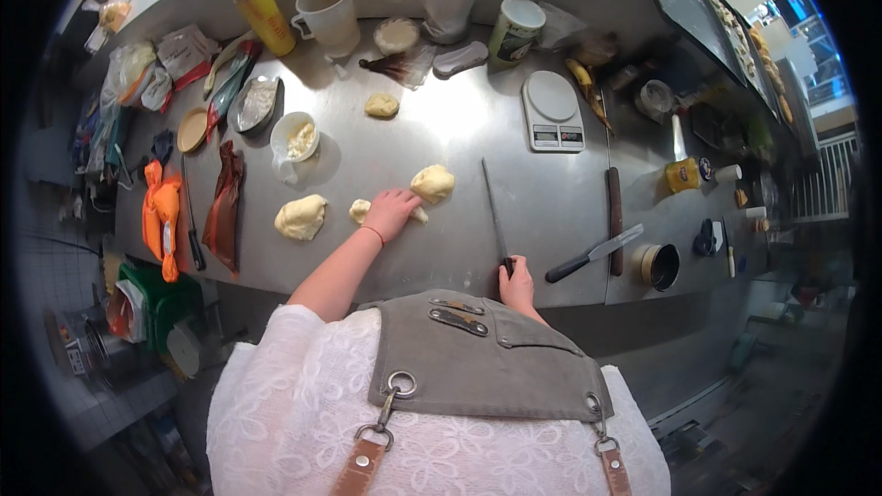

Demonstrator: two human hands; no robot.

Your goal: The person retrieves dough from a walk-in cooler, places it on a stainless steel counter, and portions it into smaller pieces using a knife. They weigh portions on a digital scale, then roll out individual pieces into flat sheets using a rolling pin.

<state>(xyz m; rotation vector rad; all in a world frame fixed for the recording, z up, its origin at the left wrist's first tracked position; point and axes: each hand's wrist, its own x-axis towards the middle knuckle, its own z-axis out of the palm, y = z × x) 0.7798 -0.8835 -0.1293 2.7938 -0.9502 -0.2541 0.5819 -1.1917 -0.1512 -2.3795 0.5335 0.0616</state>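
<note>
Apparently partway | table (pixel 413 262) held dough (pixel 360 212) already parted, looking unshaped | scale (pixel 551 97) bore none | knife (pixel 493 207) sat gripped in right hand (pixel 517 284), clear of dough | left hand (pixel 390 210) partly covered dough, grip unclear | 2 large lumps (pixel 300 218) flanked it | 1 small lump (pixel 381 106) lay beyond

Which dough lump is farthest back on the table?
The lone dough lump beyond the left hand; the other lumps lie nearer the front, around that hand.
</note>
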